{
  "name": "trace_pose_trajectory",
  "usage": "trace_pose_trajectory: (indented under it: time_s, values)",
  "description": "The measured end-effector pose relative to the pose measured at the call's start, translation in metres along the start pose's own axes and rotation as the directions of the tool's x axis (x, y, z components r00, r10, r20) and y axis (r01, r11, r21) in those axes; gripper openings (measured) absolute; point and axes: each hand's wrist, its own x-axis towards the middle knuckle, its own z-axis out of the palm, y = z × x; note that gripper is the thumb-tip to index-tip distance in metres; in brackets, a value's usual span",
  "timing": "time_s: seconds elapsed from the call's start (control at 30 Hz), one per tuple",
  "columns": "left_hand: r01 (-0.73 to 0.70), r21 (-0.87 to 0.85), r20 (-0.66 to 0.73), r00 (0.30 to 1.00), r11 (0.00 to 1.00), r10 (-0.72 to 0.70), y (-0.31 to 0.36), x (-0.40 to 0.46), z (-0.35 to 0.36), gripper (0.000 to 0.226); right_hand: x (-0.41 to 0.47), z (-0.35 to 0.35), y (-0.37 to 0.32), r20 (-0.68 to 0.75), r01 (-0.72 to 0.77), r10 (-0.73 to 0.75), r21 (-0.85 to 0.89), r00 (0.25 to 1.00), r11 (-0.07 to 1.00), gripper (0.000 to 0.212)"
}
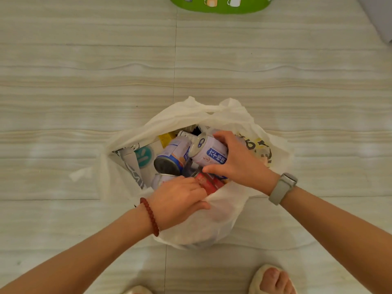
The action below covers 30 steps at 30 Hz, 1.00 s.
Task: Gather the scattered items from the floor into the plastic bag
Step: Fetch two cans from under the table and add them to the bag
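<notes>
A white plastic bag (212,225) stands open on the floor in the middle of the head view. My right hand (239,160) is inside its mouth, shut on a pale purple can (209,152) with blue lettering, held on its side. My left hand (180,200) grips the bag's near rim, fingers folded over the edge. Inside lie another purple can (171,155), a third can (161,179) partly under my left hand, a red packet (209,183), a yellow box (166,139) and white cartons with teal print (144,155).
The floor (84,81) is pale wood-grain tile. A green tub with cat pictures (220,5) sits at the top edge. A grey-white object (381,18) fills the top right corner. My slippered feet (273,281) stand just below the bag.
</notes>
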Motion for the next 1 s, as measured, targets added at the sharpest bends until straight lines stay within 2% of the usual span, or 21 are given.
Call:
trace_pose_trajectory:
  time_s: [0.07, 0.17, 0.43, 0.47, 0.53, 0.6, 0.67, 0.73, 0.8, 0.87, 0.9, 0.93, 1.0]
  values:
    - [0.057, 0.003, -0.042, 0.997, 0.998, -0.057, -0.005, -0.010, -0.006, 0.048, 0.007, 0.003, -0.004, 0.041, 0.010, -0.009, -0.017, 0.999, 1.000, 0.071]
    - [0.124, 0.042, -0.126, 0.985, 0.991, -0.118, -0.009, -0.020, -0.011, 0.042, 0.012, -0.003, -0.002, 0.079, 0.052, -0.051, -0.010, 0.996, 0.999, 0.054]
    - [0.188, 0.083, -0.250, 0.955, 0.979, -0.162, -0.020, -0.021, -0.013, 0.039, -0.002, -0.011, 0.018, 0.110, 0.188, -0.168, -0.209, 0.980, 0.960, 0.041]
    - [0.206, 0.087, -0.269, 0.947, 0.975, -0.176, -0.023, -0.023, -0.015, 0.039, -0.003, -0.013, 0.018, 0.090, 0.197, -0.182, -0.215, 0.979, 0.957, 0.040]
    - [0.253, 0.090, -0.308, 0.927, 0.963, -0.214, -0.030, -0.028, -0.022, 0.038, -0.001, -0.021, 0.021, -0.036, 0.202, -0.217, -0.245, 0.975, 0.948, 0.044]
    - [0.306, 0.099, -0.339, 0.905, 0.947, -0.257, -0.035, -0.035, -0.028, 0.040, 0.008, -0.032, 0.033, -0.195, 0.136, -0.225, -0.387, 0.955, 0.912, 0.052]
    - [0.368, 0.119, -0.371, 0.878, 0.922, -0.302, -0.041, -0.041, -0.033, 0.052, 0.021, -0.044, 0.046, -0.225, -0.011, -0.122, -0.511, 0.967, 0.860, 0.062]
    - [0.416, 0.133, -0.400, 0.853, 0.899, -0.336, -0.048, -0.046, -0.038, 0.061, 0.034, -0.050, 0.058, -0.159, -0.131, 0.049, -0.559, 0.986, 0.819, 0.064]
    - [0.454, 0.144, -0.427, 0.830, 0.879, -0.359, -0.055, -0.052, -0.042, 0.063, 0.047, -0.049, 0.061, -0.113, -0.198, 0.165, -0.433, 0.980, 0.879, 0.070]
    - [0.512, 0.123, -0.450, 0.792, 0.850, -0.412, -0.061, -0.059, -0.043, 0.065, 0.060, -0.046, 0.057, -0.087, -0.302, 0.291, -0.187, 0.953, 0.935, 0.074]
    - [0.544, 0.102, -0.464, 0.767, 0.833, -0.444, -0.063, -0.062, -0.044, 0.065, 0.064, -0.042, 0.055, -0.075, -0.339, 0.332, -0.130, 0.940, 0.932, 0.069]
    - [0.573, 0.086, -0.473, 0.743, 0.815, -0.473, -0.065, -0.065, -0.045, 0.064, 0.067, -0.038, 0.053, -0.070, -0.350, 0.343, -0.156, 0.937, 0.924, 0.055]
    - [0.619, 0.077, -0.485, 0.708, 0.781, -0.513, -0.070, -0.069, -0.048, 0.054, 0.066, -0.027, 0.053, -0.144, -0.287, 0.258, -0.243, 0.955, 0.927, 0.026]
